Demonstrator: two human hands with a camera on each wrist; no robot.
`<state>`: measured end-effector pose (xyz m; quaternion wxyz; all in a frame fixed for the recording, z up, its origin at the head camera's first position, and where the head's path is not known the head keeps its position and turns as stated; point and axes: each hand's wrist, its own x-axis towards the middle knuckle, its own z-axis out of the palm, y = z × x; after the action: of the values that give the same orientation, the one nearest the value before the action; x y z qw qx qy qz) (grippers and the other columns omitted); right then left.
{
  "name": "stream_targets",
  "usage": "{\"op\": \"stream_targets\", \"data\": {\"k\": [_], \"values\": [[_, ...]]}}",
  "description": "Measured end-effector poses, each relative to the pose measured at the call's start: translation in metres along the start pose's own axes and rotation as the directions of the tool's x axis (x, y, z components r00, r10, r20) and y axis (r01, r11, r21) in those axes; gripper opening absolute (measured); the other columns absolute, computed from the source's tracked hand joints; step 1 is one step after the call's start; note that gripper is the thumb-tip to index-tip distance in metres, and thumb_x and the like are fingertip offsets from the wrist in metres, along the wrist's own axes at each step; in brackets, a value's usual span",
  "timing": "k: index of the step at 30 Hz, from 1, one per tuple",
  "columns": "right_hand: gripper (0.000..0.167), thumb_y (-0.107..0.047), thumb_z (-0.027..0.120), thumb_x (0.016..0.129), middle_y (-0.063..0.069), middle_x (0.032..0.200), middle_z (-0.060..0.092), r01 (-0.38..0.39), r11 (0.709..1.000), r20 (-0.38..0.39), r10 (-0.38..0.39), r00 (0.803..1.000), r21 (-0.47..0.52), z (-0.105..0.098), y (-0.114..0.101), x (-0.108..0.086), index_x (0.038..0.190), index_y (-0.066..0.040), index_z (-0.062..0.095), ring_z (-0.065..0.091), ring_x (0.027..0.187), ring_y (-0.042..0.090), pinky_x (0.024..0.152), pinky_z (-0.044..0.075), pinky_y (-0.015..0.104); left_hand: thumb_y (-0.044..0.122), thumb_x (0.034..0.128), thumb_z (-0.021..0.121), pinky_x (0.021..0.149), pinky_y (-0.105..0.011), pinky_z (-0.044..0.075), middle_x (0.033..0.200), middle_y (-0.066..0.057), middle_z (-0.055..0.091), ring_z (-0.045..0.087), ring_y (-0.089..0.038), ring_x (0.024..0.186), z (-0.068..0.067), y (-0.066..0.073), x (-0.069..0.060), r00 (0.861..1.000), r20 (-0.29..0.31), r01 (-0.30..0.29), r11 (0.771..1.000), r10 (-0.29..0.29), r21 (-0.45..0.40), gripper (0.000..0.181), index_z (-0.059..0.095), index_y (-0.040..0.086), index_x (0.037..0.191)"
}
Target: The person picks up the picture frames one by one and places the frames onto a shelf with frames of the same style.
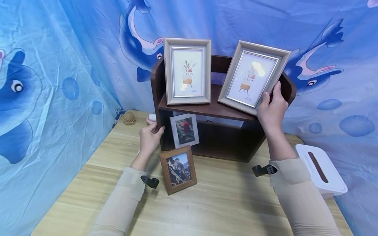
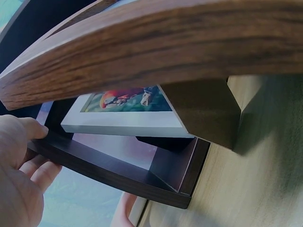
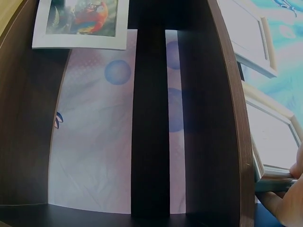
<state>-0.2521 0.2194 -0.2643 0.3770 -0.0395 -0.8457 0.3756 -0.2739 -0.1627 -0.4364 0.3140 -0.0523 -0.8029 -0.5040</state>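
A dark brown wooden shelf (image 1: 218, 111) stands on the table. My right hand (image 1: 273, 113) grips the lower right side of a champagne-coloured picture frame (image 1: 228, 77), which tilts on the upper board; its thumb lies at the front edge. Beside it, a matching picture frame (image 1: 208, 72) stands upright on the left. My left hand (image 1: 150, 137) pinches the shelf's left side panel (image 2: 94, 163), thumb on the inner side. A white picture frame (image 1: 193, 129) with a parrot picture leans in the lower compartment. In front of the shelf stands a brown wooden picture frame (image 1: 174, 189).
A white tissue box (image 1: 332, 160) stands at the table's right edge. Behind the shelf's left side sit a ball of twine (image 1: 129, 118) and a partly hidden pink and white object (image 1: 151, 118). A blue dolphin-print curtain (image 1: 97, 65) surrounds the wooden table (image 1: 221, 203).
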Motion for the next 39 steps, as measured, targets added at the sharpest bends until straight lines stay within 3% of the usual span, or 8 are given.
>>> {"op": "stream_targets", "data": {"k": [21,25,29,33,39], "values": [[0.054,-0.016,0.045,0.107,0.017,0.148,0.052,0.002,0.998,0.011,-0.002,1.0,0.067,-0.004,0.002,-0.005,0.159,-0.007,0.03,0.048,0.136,0.025,0.118,0.036,0.035,0.003,0.0867,0.076,0.077,-0.031,0.061,0.101,-0.022,0.074,0.074,-0.033,0.091,0.0,0.001,-0.001,1.0,0.002,0.018,1.0,-0.018,-0.005,0.023,0.077,-0.001,0.11],[0.055,-0.011,0.044,0.107,0.016,0.152,0.048,-0.004,0.992,0.014,0.002,1.0,0.13,-0.003,0.003,-0.007,0.159,-0.004,0.027,0.046,0.138,0.018,0.116,0.038,0.029,0.002,0.0866,0.076,0.076,-0.026,0.06,0.101,-0.023,0.073,0.074,-0.033,0.091,0.0,0.001,0.0,1.0,-0.002,0.016,1.0,-0.016,-0.009,0.023,0.077,-0.002,0.109],[0.057,-0.01,0.044,0.107,0.011,0.159,0.037,0.009,0.983,0.01,-0.011,1.0,0.185,-0.004,0.004,-0.01,0.159,-0.001,0.023,0.036,0.144,0.01,0.117,0.033,0.022,0.002,0.0862,0.076,0.075,-0.018,0.058,0.101,-0.024,0.073,0.074,-0.035,0.091,0.0,0.002,0.0,1.0,-0.003,0.02,1.0,-0.02,-0.016,0.024,0.076,-0.003,0.11],[0.059,-0.01,0.047,0.106,0.008,0.162,0.034,0.054,0.98,-0.002,-0.055,0.998,0.193,-0.007,0.003,-0.016,0.159,-0.001,0.023,0.032,0.146,0.006,0.118,0.03,0.022,0.002,0.086,0.077,0.074,-0.011,0.056,0.101,-0.024,0.073,0.074,-0.034,0.091,0.0,0.003,-0.001,1.0,-0.005,0.031,1.0,-0.031,-0.003,0.024,0.076,-0.003,0.11],[0.052,-0.003,0.048,0.105,0.01,0.157,0.043,0.175,0.962,-0.073,-0.163,0.984,0.208,-0.016,0.001,-0.025,0.154,0.003,0.034,0.038,0.143,0.007,0.117,0.035,0.026,-0.002,0.0862,0.075,0.075,-0.012,0.056,0.106,-0.027,0.07,0.073,-0.038,0.095,0.001,0.005,-0.001,0.998,-0.001,0.058,0.995,-0.059,-0.08,0.029,0.071,-0.008,0.114]]}}
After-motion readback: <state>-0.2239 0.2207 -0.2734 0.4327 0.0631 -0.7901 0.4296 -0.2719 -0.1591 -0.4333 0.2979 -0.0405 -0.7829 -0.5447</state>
